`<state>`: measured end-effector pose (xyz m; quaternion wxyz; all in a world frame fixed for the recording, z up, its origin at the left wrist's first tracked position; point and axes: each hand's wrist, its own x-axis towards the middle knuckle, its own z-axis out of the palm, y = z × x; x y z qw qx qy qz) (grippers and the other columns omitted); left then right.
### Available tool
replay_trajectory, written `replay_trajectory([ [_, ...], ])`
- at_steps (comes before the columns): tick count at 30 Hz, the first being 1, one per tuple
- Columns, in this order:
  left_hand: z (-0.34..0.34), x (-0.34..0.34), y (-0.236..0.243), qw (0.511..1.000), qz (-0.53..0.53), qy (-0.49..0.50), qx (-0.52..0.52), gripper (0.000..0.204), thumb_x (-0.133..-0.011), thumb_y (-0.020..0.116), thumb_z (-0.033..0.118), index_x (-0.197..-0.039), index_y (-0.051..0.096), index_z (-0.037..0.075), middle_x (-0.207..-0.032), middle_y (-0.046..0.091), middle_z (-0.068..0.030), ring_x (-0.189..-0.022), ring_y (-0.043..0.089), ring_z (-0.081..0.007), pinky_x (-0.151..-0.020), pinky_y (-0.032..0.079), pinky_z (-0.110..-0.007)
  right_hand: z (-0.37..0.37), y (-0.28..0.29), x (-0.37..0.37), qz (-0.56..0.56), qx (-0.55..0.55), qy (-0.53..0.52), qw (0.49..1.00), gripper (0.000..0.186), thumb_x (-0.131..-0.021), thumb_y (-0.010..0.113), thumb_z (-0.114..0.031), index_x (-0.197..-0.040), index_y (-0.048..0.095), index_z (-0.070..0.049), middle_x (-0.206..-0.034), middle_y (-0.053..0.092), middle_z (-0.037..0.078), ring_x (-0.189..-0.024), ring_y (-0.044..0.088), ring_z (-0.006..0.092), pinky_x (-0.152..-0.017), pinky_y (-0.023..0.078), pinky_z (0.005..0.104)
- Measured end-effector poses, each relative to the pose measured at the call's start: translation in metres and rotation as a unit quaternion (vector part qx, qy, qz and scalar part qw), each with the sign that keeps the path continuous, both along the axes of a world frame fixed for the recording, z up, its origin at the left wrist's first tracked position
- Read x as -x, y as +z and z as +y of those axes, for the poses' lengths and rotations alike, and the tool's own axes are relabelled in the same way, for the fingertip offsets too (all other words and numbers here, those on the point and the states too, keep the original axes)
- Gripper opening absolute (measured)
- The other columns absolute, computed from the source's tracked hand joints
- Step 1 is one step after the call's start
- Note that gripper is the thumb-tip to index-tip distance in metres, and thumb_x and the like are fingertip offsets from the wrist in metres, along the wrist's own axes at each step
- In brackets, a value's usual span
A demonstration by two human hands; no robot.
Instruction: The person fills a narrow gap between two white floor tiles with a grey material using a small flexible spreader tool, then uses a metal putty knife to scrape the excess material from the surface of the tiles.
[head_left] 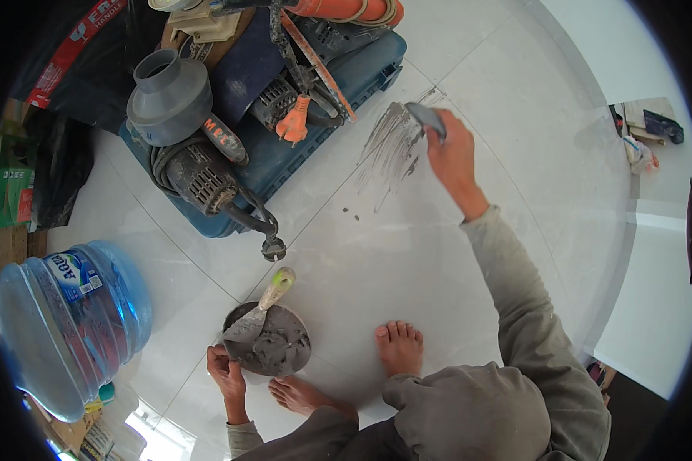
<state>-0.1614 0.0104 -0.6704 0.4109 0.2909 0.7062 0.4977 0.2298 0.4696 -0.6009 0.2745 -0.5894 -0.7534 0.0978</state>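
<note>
In the head view, a person's right hand (455, 157) closes around a grey spreader (427, 119), its blade at the top of a streaky dark smear (392, 142) across a joint of the pale tiled floor (346, 269). The left hand (228, 378), fingers bent, is at the left rim of a round bowl (239, 310) of grey paste (281, 347) near the person's bare feet (400, 349); whether it pinches the rim cannot be told. A trowel (277, 287) leans in the bowl, handle outward. Beyond lies a teal case (288, 175) bearing corded power tools (198, 180); a blue water jug (77, 315) lies at left.
</note>
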Motion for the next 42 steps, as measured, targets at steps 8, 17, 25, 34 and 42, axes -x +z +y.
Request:
replay_trajectory([
  [8,0.004,-0.002,0.009,1.0,-0.022,0.003,0.021,0.013,-0.089,0.057,0.009,-0.093,0.045,0.004,-0.085,0.05,-0.0019,-0.074,0.047,-0.0069,-0.069,0.041,-0.024,-0.018,-0.021,0.011,-0.142,-0.026,0.107,0.984,0.036,-0.082,0.07,-0.002,-0.118,0.067,-0.008,-0.095,0.069,0.012,-0.09,0.065,0.0339,-0.077,0.055,0.0447],
  [17,-0.001,0.004,-0.001,1.0,-0.005,-0.005,0.006,0.011,-0.089,0.057,0.005,-0.094,0.047,0.003,-0.084,0.051,-0.0016,-0.071,0.048,-0.0063,-0.067,0.041,-0.023,-0.011,-0.007,0.012,-0.014,0.003,0.065,0.998,0.029,-0.084,0.07,-0.002,-0.113,0.073,-0.007,-0.1,0.071,0.01,-0.094,0.065,0.0319,-0.08,0.056,0.0426],
  [25,0.006,-0.001,0.011,1.0,-0.013,0.003,0.027,0.007,-0.086,0.052,0.005,-0.091,0.046,0.004,-0.086,0.051,-0.003,-0.077,0.047,-0.0079,-0.071,0.041,-0.024,-0.042,-0.019,0.061,-0.112,-0.028,0.146,0.983,0.032,-0.08,0.069,0.003,-0.111,0.07,-0.005,-0.097,0.071,0.005,-0.088,0.064,0.0283,-0.08,0.056,0.0386],
  [34,0.005,0.001,0.003,1.0,-0.018,-0.013,-0.002,0.013,-0.089,0.058,0.006,-0.096,0.047,0.004,-0.087,0.052,-0.0017,-0.072,0.049,-0.0059,-0.067,0.043,-0.023,-0.049,-0.01,0.04,-0.048,-0.002,0.314,0.948,0.049,-0.079,0.062,0.013,-0.126,0.065,-0.002,-0.125,0.064,0.009,-0.115,0.058,0.0298,-0.1,0.052,0.0373],
  [42,-0.002,-0.001,0.007,0.999,-0.033,0.008,0.025,0.016,-0.089,0.06,0.012,-0.096,0.048,0.004,-0.09,0.054,-0.0028,-0.08,0.049,-0.0084,-0.075,0.043,-0.025,-0.069,-0.016,0.008,-0.187,0.017,0.38,0.906,0.057,-0.082,0.061,0.011,-0.137,0.059,0.0,-0.147,0.055,0.008,-0.134,0.051,0.0273,-0.112,0.048,0.0369],
])
